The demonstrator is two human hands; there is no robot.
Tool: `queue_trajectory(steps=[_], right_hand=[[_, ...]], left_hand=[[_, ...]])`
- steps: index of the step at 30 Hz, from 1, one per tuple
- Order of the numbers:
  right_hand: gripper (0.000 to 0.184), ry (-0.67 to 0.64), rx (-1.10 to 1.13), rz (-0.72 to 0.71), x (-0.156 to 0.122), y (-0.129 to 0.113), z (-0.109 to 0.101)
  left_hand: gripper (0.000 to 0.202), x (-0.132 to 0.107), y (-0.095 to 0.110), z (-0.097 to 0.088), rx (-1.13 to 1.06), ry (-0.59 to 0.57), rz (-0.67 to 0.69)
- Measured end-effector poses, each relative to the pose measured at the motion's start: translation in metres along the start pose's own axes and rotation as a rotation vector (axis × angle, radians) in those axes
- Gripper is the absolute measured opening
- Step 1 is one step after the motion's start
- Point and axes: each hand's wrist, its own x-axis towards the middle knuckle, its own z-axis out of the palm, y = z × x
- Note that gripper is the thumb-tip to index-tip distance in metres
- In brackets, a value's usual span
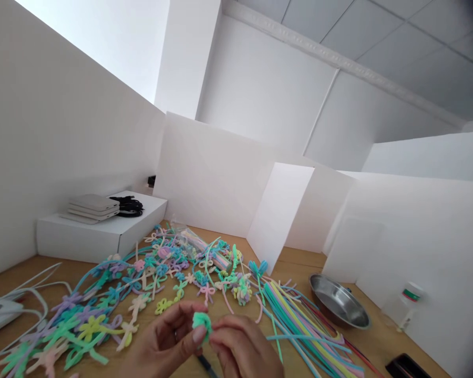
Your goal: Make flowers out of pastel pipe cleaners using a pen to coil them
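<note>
A small mint-green pipe cleaner (201, 319), bunched into a fluffy curl, is held up close to me at the front of the table. My left hand (167, 338) grips it between thumb and fingers. From the other side, my right hand (246, 344) pinches at its right edge; the fingertips hide exactly what they grasp. Beneath the hands, part of a dark pen-like stick (207, 366) shows. Beyond them lies a spread of pastel pipe cleaner flowers (142, 283), and to the right a bundle of straight pipe cleaners (295, 315) fans toward me.
At right are a metal bowl (339, 300), a white-capped bottle (408, 302) and a black object (407, 366). A white box (82, 239) at back left carries stacked flat devices (92, 206) and black cables (130, 206). White cords (39, 294) lie left; white panels (216, 178) surround the table.
</note>
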Motion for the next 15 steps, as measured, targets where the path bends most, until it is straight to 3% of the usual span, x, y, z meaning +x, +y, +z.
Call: queue_trajectory(steps=[9, 15], right_hand=[[0.014, 0.026, 0.198, 0.118, 0.0047, -0.0042, -0.0015], [0.007, -0.071, 0.359, 0.337, 0.0060, -0.0074, -0.0030]], left_hand=[[0.027, 0.0030, 0.0028, -0.0112, 0.102, -0.062, -0.021], [0.026, 0.0024, 0.0023, -0.0040, 0.010, -0.091, -0.056]])
